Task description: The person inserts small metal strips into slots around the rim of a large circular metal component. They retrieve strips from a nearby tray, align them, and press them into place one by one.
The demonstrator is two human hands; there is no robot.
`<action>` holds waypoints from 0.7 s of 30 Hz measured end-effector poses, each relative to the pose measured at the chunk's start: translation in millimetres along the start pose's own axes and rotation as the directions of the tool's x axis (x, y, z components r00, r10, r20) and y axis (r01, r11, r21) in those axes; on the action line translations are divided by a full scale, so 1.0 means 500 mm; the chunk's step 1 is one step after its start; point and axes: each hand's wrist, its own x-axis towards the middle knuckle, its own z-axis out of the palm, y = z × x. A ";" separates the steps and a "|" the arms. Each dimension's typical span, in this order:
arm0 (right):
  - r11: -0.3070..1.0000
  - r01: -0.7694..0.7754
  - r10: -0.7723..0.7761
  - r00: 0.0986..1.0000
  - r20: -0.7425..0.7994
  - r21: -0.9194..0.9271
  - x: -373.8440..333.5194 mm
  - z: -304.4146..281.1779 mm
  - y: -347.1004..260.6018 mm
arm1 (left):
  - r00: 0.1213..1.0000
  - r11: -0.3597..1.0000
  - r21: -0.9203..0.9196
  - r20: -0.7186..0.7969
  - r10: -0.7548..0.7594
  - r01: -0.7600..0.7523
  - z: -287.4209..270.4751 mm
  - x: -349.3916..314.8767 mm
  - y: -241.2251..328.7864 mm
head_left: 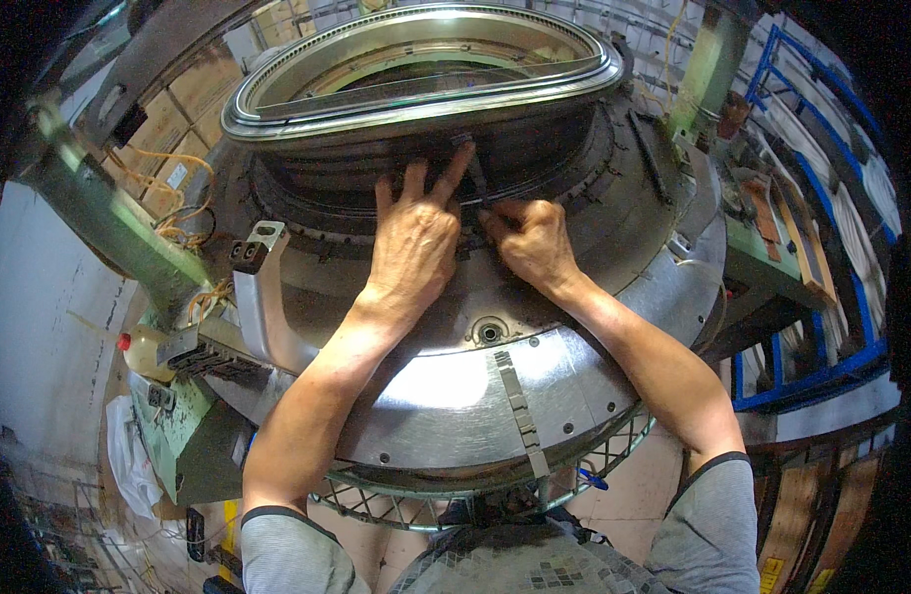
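A big round metal machine, which looks like a circular knitting machine, fills the middle of the view. Its polished upper ring [426, 111] stands above a dark cylinder wall [322, 170]. My left hand [414, 233] reaches up to that wall with its fingers stretched and spread, the index fingertip near the ring's underside. Close to its right, my right hand [537, 243] is closed, thumb and index finger pinched low at the wall. A thin dark strip [478, 180] rises from this pinch; whether it is a tool or a machine part I cannot tell.
A silver bracket [262, 297] stands up left of my left forearm. Green machine legs [129, 223] flank the round bed [455, 401]. At the left is a bottle with a red cap [149, 353]. A blue rack [852, 366] stands at the right.
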 end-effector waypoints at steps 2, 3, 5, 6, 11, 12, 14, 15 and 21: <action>1.000 -0.015 0.015 1.000 0.006 -0.004 0.001 0.001 0.000 | 1.000 1.000 0.004 -0.020 0.001 0.000 0.002 0.001 0.000; 1.000 -0.018 0.018 1.000 0.005 -0.009 0.002 0.002 0.000 | 1.000 1.000 -0.004 -0.030 0.001 -0.001 0.003 0.000 0.000; 1.000 -0.013 0.013 1.000 -0.002 -0.020 0.001 0.002 0.003 | 1.000 1.000 -0.003 -0.031 -0.002 0.002 0.004 0.000 0.001; 1.000 -0.011 0.011 1.000 -0.005 -0.025 0.000 0.002 0.005 | 0.999 1.000 -0.015 -0.041 0.000 0.000 0.004 0.000 0.001; 0.997 0.013 -0.014 1.000 -0.016 -0.073 -0.001 0.018 0.020 | 1.000 1.000 -0.011 -0.003 0.002 -0.002 -0.011 0.002 0.002; 0.993 0.004 -0.006 1.000 -0.016 -0.121 0.000 0.025 0.021 | 1.000 1.000 0.001 -0.010 0.004 -0.004 -0.017 0.004 -0.001; 0.990 0.095 -0.099 0.995 -0.033 -0.107 0.004 0.041 0.021 | 1.000 0.999 0.036 -0.025 0.016 -0.015 -0.026 0.010 -0.008; 0.990 0.092 -0.095 0.995 -0.016 -0.109 0.004 0.045 0.019 | 1.000 0.999 0.029 -0.002 0.016 -0.016 -0.029 0.011 -0.010; 0.992 -0.118 0.120 0.990 0.073 -0.036 -0.033 0.030 -0.011 | 0.995 0.998 0.030 0.083 0.050 -0.053 -0.031 0.006 -0.007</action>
